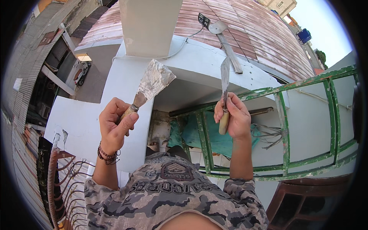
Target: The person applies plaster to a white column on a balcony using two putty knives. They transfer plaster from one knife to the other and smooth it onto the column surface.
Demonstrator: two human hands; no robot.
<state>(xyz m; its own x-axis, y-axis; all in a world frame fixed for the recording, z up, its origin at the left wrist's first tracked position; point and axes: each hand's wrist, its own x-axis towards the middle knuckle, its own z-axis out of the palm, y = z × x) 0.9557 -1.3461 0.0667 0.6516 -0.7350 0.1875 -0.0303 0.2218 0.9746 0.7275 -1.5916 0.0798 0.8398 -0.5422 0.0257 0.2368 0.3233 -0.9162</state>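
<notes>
White paste (158, 76) coats the scraper (140, 99) wrapped by left fingers (116, 105); right fingers (235, 106) clasp a putty knife (225, 84) (nearly edge-on).

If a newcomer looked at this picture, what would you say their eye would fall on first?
Probably the broad scraper, its blade smeared with whitish material, held up in the left hand left of centre. Next might come the second scraper, upright in the right hand right of centre, its blade turned nearly edge-on. The green ladder-like frame, marked with pale patches, also stands out across the right side.
</notes>
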